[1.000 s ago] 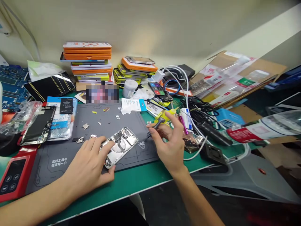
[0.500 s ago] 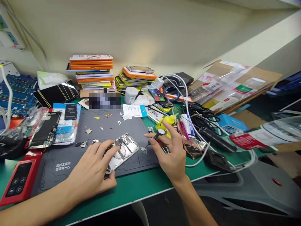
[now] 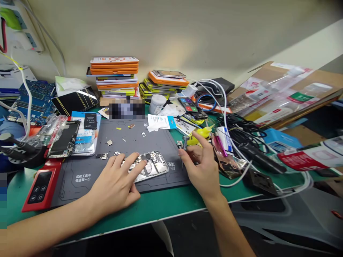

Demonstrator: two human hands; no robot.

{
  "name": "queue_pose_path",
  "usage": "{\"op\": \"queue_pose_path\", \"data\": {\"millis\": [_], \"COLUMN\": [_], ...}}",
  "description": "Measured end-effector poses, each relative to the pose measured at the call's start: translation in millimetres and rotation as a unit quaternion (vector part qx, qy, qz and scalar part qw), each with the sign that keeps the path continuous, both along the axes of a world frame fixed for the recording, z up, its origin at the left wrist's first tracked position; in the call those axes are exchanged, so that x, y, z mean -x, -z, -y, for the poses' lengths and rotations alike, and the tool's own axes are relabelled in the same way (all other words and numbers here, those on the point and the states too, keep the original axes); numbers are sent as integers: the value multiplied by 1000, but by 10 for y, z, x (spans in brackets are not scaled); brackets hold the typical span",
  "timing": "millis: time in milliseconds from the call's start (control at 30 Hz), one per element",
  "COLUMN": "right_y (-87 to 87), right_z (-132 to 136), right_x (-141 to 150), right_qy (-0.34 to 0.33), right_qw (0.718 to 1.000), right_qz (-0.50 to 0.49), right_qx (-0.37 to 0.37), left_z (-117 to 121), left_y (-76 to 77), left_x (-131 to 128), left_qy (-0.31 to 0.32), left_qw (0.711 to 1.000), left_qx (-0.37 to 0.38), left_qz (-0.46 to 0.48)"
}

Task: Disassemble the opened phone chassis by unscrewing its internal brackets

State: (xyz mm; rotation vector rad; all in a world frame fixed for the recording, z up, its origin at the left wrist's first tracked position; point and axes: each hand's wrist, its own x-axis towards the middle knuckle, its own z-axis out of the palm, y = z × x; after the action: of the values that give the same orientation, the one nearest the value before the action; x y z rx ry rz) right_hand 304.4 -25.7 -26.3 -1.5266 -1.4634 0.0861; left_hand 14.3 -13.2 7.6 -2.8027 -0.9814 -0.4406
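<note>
The opened phone point(image 3: 158, 165) lay face up on the grey mat point(image 3: 160, 141), near the mat's front edge, with its inner parts exposed. The left hand point(image 3: 118, 176) lay over the phone's left part, its index and middle fingers reaching across the inside; the thumb was bent near the front edge. Whether thumb and fingers gripped the phone could not be told. The right hand point(image 3: 204, 169), to the right of the phone, had its thumb and fingertips closed on a small screwdriver point(image 3: 185, 140), held nearly upright with its shaft downward; whether the tip met the mat could not be made out.

Beyond the phone, loose on the mat, were a metal piece point(image 3: 109, 142), a small white frame point(image 3: 143, 134), a yellow strip point(image 3: 118, 128) and a copper-coloured piece point(image 3: 131, 126). A black part point(image 3: 102, 156) lay left of the phone.

At the mat's left were a detached screen point(image 3: 64, 140), a black battery point(image 3: 90, 121) on a blue-and-white packet, and a red device point(image 3: 40, 187) with a dark panel. Behind the right hand lay a yellow bottle point(image 3: 202, 134); to its right, a pink pen point(image 3: 222, 145). Two stacks of boxes point(image 3: 115, 71) stood against the wall, a white tub point(image 3: 157, 104) in front.
</note>
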Motion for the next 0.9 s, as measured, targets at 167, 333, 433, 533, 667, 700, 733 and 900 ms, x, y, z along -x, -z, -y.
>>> {"op": "queue_pose_path", "data": {"millis": [167, 333, 433, 533, 667, 700, 733, 900], "right_y": [-2, 17, 29, 29, 11, 6, 1, -32], "right_z": [24, 24, 20, 18, 18, 19, 21, 28], "right_x": [22, 19, 10, 11, 25, 29, 32, 36], "right_qy": [-16, -38, -42, -46, -49, -51, -53, -27], "right_qw": [1000, 999, 998, 998, 998, 998, 998, 1000], "right_qz": [-7, -22, -19, -12, 4, 7, 7, 3], "right_qx": [5, 30, 47, 50, 46, 47, 46, 11], "left_z": [98, 111, 84, 63, 46, 43, 39, 37], "left_y": [28, 36, 33, 34, 34, 35, 36, 36], "left_x": [31, 83, 92, 77, 41, 34, 30, 32], "left_qy": [9, 74, 94, 93, 43, 34, 30, 55], "left_qw": [995, 981, 980, 984, 992, 993, 994, 992], "left_qx": [-102, -177, -173, -152, -121, -112, -106, -114], "left_qz": [-14, -18, -27, -26, -3, 1, 4, 19]}}
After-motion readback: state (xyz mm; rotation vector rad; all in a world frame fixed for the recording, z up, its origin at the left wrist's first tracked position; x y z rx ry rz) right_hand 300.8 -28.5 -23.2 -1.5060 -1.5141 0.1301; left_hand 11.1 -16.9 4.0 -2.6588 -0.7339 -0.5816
